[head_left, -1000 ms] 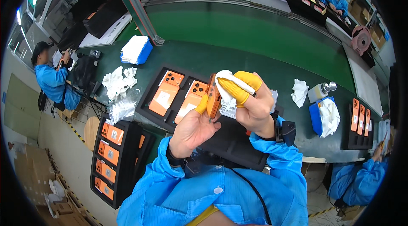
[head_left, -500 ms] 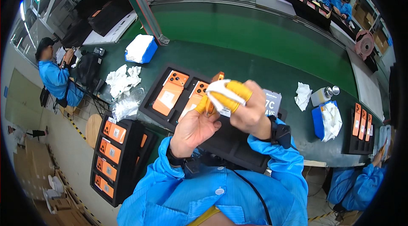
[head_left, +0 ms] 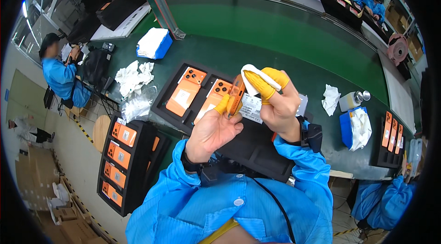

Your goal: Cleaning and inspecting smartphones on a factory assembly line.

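Observation:
Between the yellow-covered fingertips of my left hand (head_left: 215, 130), an orange phone (head_left: 235, 96) stands tilted, its narrow edge toward me. My right hand (head_left: 281, 108), also with yellow finger covers, pinches a folded white cloth (head_left: 251, 70) beside the phone's upper end. Whether the cloth touches the phone is hard to tell. Below both hands lies a black foam tray (head_left: 161, 104), with an orange phone (head_left: 183, 93) and another orange phone (head_left: 212, 101) in its left slots. A white box with printed labels (head_left: 251, 109) sits behind my hands, partly covered by them.
Crumpled white cloths (head_left: 133, 78) and clear plastic bags (head_left: 137, 105) lie left. Blue bins (head_left: 164, 45) (head_left: 345, 130) hold white cloths. Metal-topped bottles (head_left: 351, 100) stand right. Trays of orange phones (head_left: 138, 170) (head_left: 386, 152) flank me. Co-workers (head_left: 59, 76) sit around.
My right hand has drawn the cloth up and right from the phone. More of the phone's orange side now shows in my left hand. The view has shifted slightly.

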Demonstrator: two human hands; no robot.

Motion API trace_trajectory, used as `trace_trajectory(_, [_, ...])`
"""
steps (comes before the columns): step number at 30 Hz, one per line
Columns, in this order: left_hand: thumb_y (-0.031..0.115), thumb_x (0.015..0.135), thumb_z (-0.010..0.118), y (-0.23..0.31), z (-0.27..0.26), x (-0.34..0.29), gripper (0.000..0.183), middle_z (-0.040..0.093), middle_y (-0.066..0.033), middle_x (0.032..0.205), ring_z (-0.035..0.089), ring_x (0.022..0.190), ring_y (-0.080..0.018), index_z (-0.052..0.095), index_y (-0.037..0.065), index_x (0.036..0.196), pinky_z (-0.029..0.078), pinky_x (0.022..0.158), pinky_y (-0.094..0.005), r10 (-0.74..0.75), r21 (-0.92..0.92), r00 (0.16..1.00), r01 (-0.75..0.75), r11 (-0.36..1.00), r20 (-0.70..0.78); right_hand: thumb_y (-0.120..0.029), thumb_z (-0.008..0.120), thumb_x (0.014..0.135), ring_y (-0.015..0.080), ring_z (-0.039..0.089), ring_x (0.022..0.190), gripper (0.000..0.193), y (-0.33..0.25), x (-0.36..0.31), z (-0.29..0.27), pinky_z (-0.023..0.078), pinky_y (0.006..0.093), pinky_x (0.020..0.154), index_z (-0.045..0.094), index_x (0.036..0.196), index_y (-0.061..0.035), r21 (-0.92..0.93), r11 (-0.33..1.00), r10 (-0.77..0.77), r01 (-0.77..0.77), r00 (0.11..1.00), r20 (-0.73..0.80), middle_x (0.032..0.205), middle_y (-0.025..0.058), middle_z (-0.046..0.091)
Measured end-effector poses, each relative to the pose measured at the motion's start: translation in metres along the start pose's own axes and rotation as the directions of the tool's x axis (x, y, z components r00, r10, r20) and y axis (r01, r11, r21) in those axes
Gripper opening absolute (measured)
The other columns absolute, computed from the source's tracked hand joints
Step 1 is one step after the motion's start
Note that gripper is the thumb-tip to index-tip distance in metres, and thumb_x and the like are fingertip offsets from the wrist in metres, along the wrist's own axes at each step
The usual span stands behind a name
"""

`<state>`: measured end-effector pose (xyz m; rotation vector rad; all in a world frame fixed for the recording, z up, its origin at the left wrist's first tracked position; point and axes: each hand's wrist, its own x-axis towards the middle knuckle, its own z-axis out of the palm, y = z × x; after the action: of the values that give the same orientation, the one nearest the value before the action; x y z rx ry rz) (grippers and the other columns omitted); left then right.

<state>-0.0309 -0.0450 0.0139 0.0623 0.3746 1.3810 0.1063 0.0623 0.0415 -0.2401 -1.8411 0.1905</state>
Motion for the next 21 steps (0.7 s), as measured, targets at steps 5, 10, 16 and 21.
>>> trace_trajectory(5, [0.022,0.098,0.040,0.004,-0.015,0.003,0.025,0.060,-0.0026,0.096,0.050,0.074,-0.0142,0.055,0.009,0.113,0.039,0.070,-0.0297,-0.008,-0.049,0.991,0.015,0.999,0.135,0.001,0.060,0.047,0.0242,0.053,0.059,0.047,-0.012,-0.004,0.008,0.042,0.0335,0.048,0.069,0.093,-0.0009,0.015,0.997,-0.082,0.081,0.993,0.080,0.093,0.0139,0.063])
trace_trajectory(10, [0.019,0.098,0.041,0.004,0.015,-0.001,0.025,0.061,-0.0031,0.103,0.056,0.081,-0.0156,0.055,0.009,0.116,0.040,0.073,-0.0292,0.114,0.025,0.939,-0.112,0.993,-0.325,-0.012,0.061,0.040,0.0236,0.054,0.062,0.042,-0.024,-0.022,0.013,0.041,0.0331,0.047,0.069,0.081,-0.0023,0.092,0.974,-0.219,0.207,0.963,0.154,0.090,0.0129,0.063])
trace_trajectory(16, [0.021,0.093,0.052,0.007,-0.032,0.013,0.027,0.063,-0.0099,0.106,0.062,0.101,-0.0226,0.055,0.005,0.114,0.055,0.078,-0.0329,0.003,-0.134,0.930,0.050,0.990,0.369,-0.008,0.061,0.043,0.0214,0.054,0.063,0.043,0.005,-0.007,-0.001,0.038,0.0316,0.046,0.072,0.084,-0.0059,-0.069,0.965,-0.249,0.255,0.965,0.080,0.092,0.0120,0.064])
trace_trajectory(21, [0.008,0.091,0.056,0.002,0.016,0.004,0.014,0.065,-0.0085,0.096,0.064,0.087,-0.0153,0.054,0.000,0.103,0.051,0.078,-0.0254,0.488,0.724,0.873,-0.344,0.598,0.012,0.013,0.052,0.056,0.0279,0.061,0.071,0.049,0.024,0.018,-0.032,0.052,0.0326,0.064,0.072,0.097,-0.0040,-0.271,0.961,0.019,-0.058,0.989,-0.146,0.095,0.0169,0.062])
